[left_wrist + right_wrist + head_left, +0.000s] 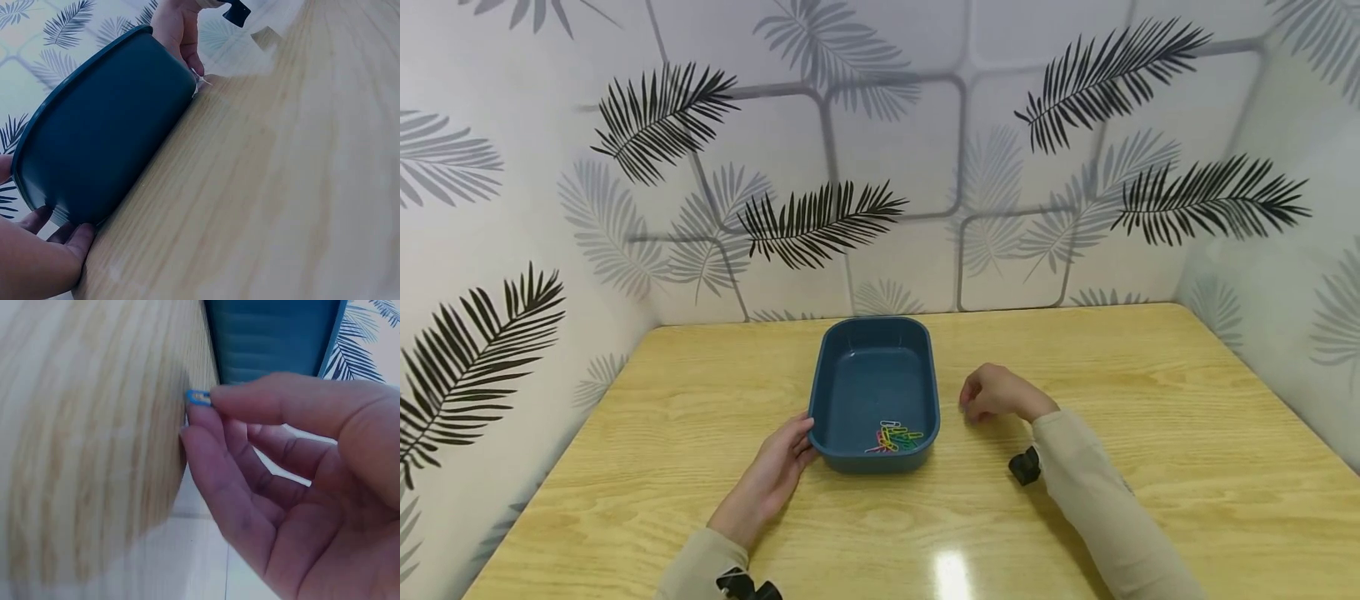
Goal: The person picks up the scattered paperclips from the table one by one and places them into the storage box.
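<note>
A dark blue plastic bin (874, 463) stands on the table, with several coloured paper clips (895, 437) lying at its near end. My left hand (781, 467) grips the bin's near left corner, the thumb at the rim and the fingers against the outer wall. To the right of the bin, my right hand (1000, 393) pinches a blue paper clip (199, 397) between thumb and index finger, close over the tabletop. The other fingers of that hand are loosely bent. In the left wrist view the bin's side wall (106, 125) partly hides the right hand.
The light wooden table (715, 367) reaches back to a wall (895, 142) with a leaf pattern. Similar walls stand at the left and right. A black wrist mount (1025, 466) sits at the right sleeve, another (747, 583) at the left.
</note>
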`<state>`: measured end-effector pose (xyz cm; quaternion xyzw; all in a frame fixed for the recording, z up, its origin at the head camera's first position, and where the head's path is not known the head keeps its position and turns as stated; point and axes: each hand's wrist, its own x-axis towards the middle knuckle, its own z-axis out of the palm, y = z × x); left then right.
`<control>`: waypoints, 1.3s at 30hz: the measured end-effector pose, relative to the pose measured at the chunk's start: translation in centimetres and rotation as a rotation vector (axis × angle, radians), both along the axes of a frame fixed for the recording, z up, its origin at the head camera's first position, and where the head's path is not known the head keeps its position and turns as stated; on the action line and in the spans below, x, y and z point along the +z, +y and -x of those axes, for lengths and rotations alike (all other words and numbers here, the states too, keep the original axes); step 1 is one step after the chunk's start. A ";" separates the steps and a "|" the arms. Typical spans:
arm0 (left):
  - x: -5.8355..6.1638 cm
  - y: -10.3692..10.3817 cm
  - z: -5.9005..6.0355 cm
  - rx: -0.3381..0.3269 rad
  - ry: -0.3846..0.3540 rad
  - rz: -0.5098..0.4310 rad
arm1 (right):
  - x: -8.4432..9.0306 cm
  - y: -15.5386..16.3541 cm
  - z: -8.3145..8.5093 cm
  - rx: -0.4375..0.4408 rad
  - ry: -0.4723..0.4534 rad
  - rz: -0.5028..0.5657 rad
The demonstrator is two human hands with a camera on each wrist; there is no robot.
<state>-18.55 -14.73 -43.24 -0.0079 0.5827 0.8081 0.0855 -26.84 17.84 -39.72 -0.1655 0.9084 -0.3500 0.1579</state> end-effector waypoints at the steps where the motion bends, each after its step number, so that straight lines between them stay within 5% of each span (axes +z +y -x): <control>1: 0.0 0.0 0.0 -0.002 0.001 0.003 | -0.1 0.1 0.0 0.007 -0.012 0.015; 11: -0.1 0.1 0.0 0.010 -0.006 -0.009 | 0.0 -0.1 0.0 0.022 -0.062 0.144; 18: 0.0 0.0 -0.1 0.004 0.003 -0.003 | 0.5 0.0 0.0 -0.002 0.023 0.142; 39: -0.2 -0.1 0.0 -0.011 0.015 -0.014 | 1.9 0.1 -0.3 -0.133 0.076 0.326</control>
